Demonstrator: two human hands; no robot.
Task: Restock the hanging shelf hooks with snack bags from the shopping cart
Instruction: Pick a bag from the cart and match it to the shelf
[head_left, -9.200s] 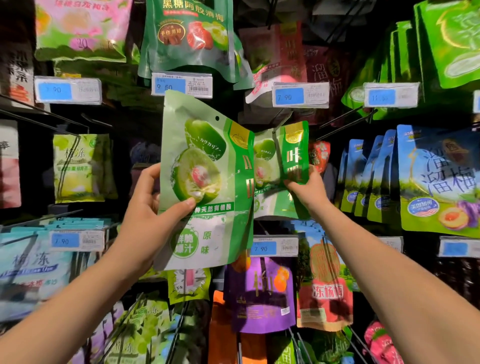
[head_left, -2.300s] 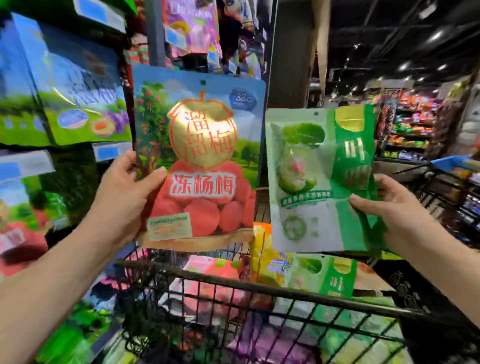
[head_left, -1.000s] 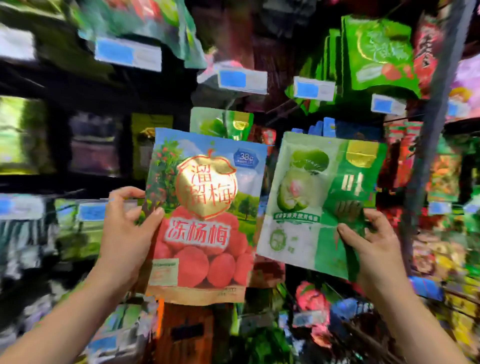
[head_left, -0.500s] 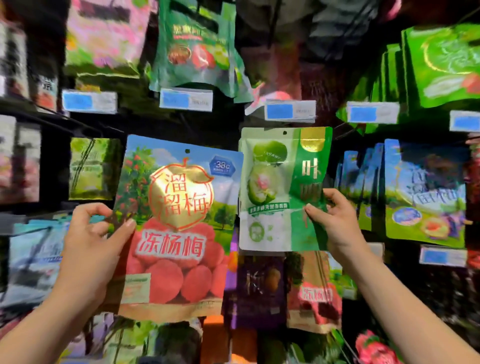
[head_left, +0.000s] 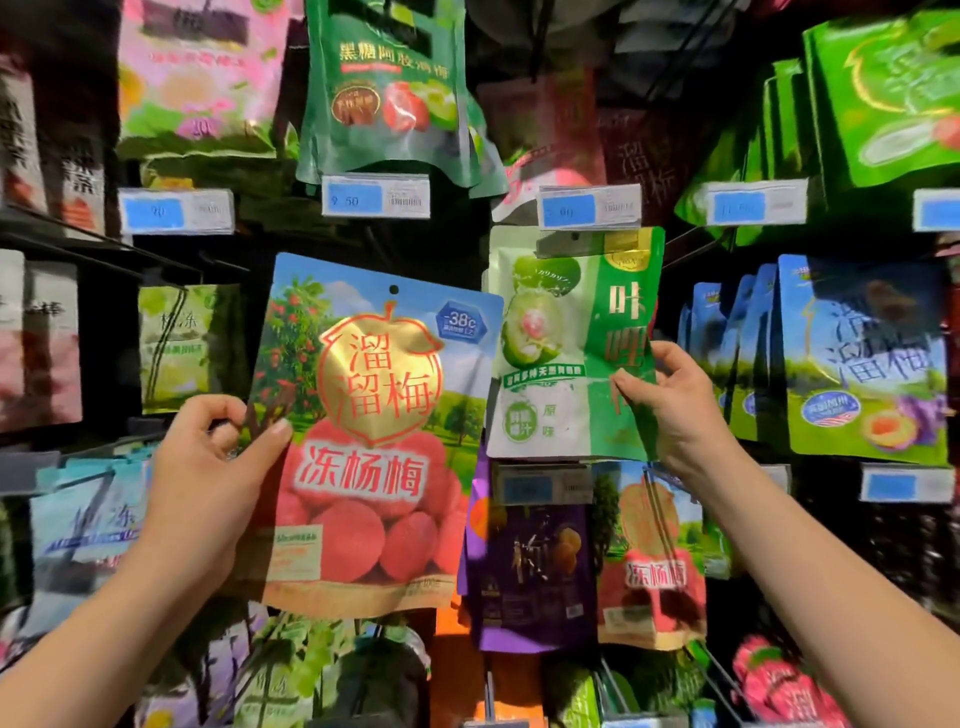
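Green bag (head_left: 561, 358) pinched at right edge by right hand (head_left: 672, 410), top under price tag (head_left: 589, 207); hooked or not, cannot be told. Red bag (head_left: 374, 447) held in left hand (head_left: 208, 483) grip. Risk: green bag twisted by edge pinch, then dropped.

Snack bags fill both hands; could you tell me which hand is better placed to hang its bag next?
Probably the right hand: its green bag has its top up at a price tag. The left hand holds the red bag lower and tilted.

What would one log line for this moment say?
left hand: holds red bag, unhung | right hand: pinches green bag, top behind price tag | hooked: cannot tell
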